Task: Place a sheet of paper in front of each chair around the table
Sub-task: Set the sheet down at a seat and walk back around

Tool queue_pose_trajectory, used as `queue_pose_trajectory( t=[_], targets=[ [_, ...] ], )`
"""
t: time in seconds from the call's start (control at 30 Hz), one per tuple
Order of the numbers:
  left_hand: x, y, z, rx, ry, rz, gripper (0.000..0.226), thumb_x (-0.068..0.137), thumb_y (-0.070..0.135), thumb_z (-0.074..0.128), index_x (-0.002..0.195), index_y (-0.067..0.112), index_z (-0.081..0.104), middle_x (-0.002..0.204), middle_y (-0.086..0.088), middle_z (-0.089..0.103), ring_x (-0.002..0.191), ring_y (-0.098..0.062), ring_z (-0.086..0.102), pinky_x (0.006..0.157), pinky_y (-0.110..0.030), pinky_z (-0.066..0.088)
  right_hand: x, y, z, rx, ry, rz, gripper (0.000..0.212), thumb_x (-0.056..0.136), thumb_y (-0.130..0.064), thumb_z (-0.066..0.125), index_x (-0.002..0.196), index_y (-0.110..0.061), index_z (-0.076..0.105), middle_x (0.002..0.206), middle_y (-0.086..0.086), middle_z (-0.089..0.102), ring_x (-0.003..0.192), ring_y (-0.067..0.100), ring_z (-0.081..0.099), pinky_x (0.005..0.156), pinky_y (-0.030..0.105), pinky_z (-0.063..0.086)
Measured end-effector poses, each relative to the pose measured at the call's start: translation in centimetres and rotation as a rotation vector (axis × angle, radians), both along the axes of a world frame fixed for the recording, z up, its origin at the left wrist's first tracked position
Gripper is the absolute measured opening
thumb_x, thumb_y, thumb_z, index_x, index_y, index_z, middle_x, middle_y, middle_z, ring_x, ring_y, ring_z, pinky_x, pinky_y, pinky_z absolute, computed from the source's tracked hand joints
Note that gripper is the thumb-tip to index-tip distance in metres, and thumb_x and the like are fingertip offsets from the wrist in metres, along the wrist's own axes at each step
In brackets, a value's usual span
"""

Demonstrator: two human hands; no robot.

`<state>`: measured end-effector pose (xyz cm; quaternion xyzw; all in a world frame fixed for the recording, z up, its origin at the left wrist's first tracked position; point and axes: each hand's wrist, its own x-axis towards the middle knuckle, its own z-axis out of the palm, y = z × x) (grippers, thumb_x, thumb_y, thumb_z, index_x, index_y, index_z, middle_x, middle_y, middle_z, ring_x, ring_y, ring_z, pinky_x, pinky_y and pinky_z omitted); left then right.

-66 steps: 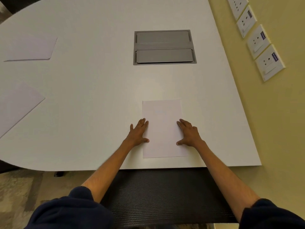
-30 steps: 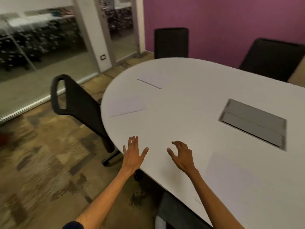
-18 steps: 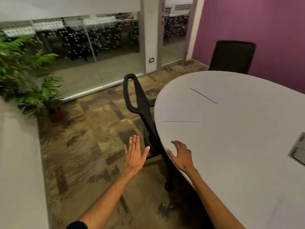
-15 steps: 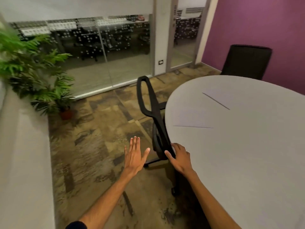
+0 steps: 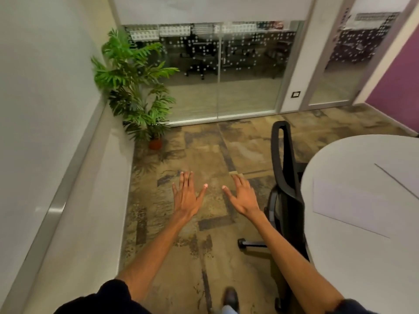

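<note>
My left hand point(image 5: 186, 195) and my right hand point(image 5: 242, 195) are stretched out palm-down over the carpet, fingers spread, holding nothing. The white rounded table point(image 5: 335, 257) fills the right edge. One sheet of paper point(image 5: 349, 206) lies flat on it in front of a black office chair point(image 5: 286, 191) pushed in at the table's curved end. The edge of a second sheet point(image 5: 401, 175) shows farther right. My right hand is left of the chair's back and touches nothing.
A potted green plant point(image 5: 136, 87) stands in the far left corner by a glass wall point(image 5: 217, 71). A white wall with a low ledge point(image 5: 74, 200) runs along the left. Patterned carpet point(image 5: 204, 159) lies between ledge and table. A shoe point(image 5: 230, 298) shows at the bottom.
My view has swung left from the table toward the glass wall and plant. Both hands left the sheet they pressed flat and now hover over the floor, off the table.
</note>
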<state>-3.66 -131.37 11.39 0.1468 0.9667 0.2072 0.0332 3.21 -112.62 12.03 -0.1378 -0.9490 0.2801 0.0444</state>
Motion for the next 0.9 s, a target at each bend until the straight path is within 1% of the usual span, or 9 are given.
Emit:
queue_pose_trajectory(
  t=[0.17,0.37,0.53,0.67,0.83,0.9],
  targets=[
    [-8.1,1.0,0.9,-0.001,0.053,0.079,0.08,0.099,0.06,0.028,0.159,0.011,0.01,0.167,-0.007,0.005,0.156,-0.023,-0.001,0.125,-0.053,0.005,-9.4,2.3,1.2,0.035,0.084,0.031,0.073,0.095,-0.06,0.038,0.153,-0.017,0.028,0.157,0.005,0.032,0.145,0.023,0.03,0.115,0.046,0.032],
    [-18.6,6.1,4.1,0.037,0.141,0.118,0.08,0.098,0.061,0.029,0.159,0.015,0.005,0.167,-0.004,0.003,0.156,-0.022,-0.001,0.125,-0.053,0.006,-20.1,8.0,3.9,0.035,0.149,0.021,0.073,0.095,-0.059,0.039,0.153,-0.016,0.028,0.157,0.005,0.033,0.146,0.023,0.028,0.117,0.047,0.028],
    [-26.4,10.4,4.9,0.062,0.186,0.102,0.08,0.098,0.062,0.027,0.159,0.014,0.008,0.167,-0.007,0.002,0.156,-0.023,0.0,0.124,-0.055,0.007,-27.1,11.9,5.2,-0.016,0.187,-0.029,0.072,0.096,-0.058,0.039,0.154,-0.018,0.024,0.159,0.004,0.029,0.148,0.023,0.024,0.117,0.047,0.022],
    [-32.7,13.4,4.5,0.122,0.21,0.118,0.079,0.098,0.06,0.03,0.159,0.015,0.007,0.167,-0.004,-0.003,0.156,-0.023,-0.001,0.124,-0.055,0.008,-33.0,15.1,5.1,0.006,0.194,-0.048,0.071,0.097,-0.057,0.038,0.154,-0.017,0.026,0.158,0.004,0.031,0.147,0.022,0.025,0.115,0.049,0.024],
    [-42.1,17.6,3.5,0.145,0.238,0.056,0.08,0.098,0.059,0.032,0.159,0.016,0.006,0.167,0.0,0.004,0.156,-0.02,-0.001,0.125,-0.052,0.009,-40.9,19.5,4.0,0.01,0.172,-0.104,0.071,0.097,-0.059,0.035,0.154,-0.018,0.024,0.159,0.003,0.029,0.147,0.02,0.024,0.116,0.049,0.022],
    [-46.5,19.8,3.2,0.147,0.208,0.025,0.079,0.098,0.06,0.031,0.159,0.016,0.006,0.167,-0.001,0.006,0.156,-0.019,0.001,0.125,-0.051,0.009,-44.2,21.5,3.7,0.012,0.164,-0.136,0.072,0.097,-0.059,0.034,0.154,-0.018,0.023,0.159,0.003,0.028,0.148,0.02,0.024,0.117,0.049,0.021]
  ],
)
